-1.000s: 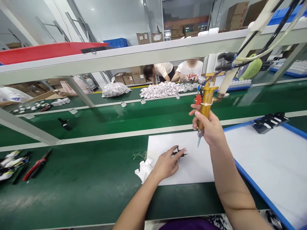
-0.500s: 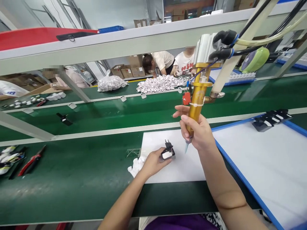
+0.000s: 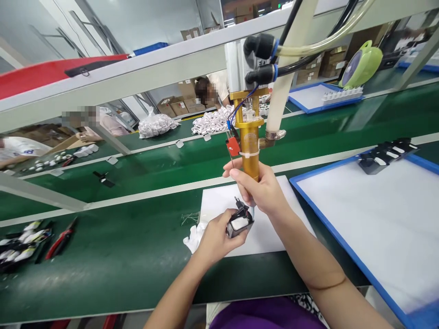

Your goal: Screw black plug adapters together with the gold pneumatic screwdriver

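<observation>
My left hand (image 3: 221,233) is closed round a small black plug adapter housing (image 3: 239,225), open at the top with a white block inside and two plug pins pointing away from me. Wrapped round the lower barrel of a gold glue dispenser (image 3: 249,141) is my right hand (image 3: 262,185). The dispenser hangs upright from hoses, and its pale nozzle tip meets the housing's right rim or sits just behind it; I cannot tell which. A red switch (image 3: 233,146) is fixed to the barrel's left side. Under both hands lies a white board (image 3: 270,237).
Crumpled white material (image 3: 195,236) lies left of the board. Red-handled pliers (image 3: 61,238) rest farther left. At right, a blue-rimmed tray (image 3: 370,219) carries several black housings (image 3: 387,156). Across the line, people work near a pile of white parts (image 3: 212,121).
The dispenser has moved left and down in my right hand, bringing its nozzle to the housing. My left hand has tilted the housing slightly. The whole view has shifted a little.
</observation>
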Tool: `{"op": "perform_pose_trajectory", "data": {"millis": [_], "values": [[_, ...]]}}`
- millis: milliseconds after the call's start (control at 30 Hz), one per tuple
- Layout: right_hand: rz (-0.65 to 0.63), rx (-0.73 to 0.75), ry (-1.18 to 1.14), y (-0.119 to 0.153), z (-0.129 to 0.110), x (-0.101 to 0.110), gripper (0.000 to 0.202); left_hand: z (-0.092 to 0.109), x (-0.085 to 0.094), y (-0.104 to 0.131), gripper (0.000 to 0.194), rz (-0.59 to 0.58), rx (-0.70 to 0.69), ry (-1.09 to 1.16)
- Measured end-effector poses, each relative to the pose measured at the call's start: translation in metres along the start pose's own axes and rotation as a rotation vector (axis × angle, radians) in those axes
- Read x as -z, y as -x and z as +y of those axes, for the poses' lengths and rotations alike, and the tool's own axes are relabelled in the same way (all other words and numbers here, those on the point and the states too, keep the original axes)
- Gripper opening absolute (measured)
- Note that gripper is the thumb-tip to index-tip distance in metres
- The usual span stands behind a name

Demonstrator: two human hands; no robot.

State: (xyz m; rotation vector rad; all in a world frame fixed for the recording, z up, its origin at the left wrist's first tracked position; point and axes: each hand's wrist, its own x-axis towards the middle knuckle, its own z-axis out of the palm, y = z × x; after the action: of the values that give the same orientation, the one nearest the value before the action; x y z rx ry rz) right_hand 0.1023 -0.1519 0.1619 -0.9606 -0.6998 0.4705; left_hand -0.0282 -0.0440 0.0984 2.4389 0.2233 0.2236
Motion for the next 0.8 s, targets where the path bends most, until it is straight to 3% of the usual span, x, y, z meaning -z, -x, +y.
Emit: {"op": "perform_pose_trajectory", "data": {"millis": [367,800], "values": [[0.000,0.061,0.107,0.002,-0.002,0.000,0.034,0.010,0.000,0.001,0.033,0.007,-0.002,-0.036],[0.032,0.059,0.043,0.001,0.001,0.000,0.034,0.012,-0.011,-0.001,0.035,0.022,0.035,0.015]]}}
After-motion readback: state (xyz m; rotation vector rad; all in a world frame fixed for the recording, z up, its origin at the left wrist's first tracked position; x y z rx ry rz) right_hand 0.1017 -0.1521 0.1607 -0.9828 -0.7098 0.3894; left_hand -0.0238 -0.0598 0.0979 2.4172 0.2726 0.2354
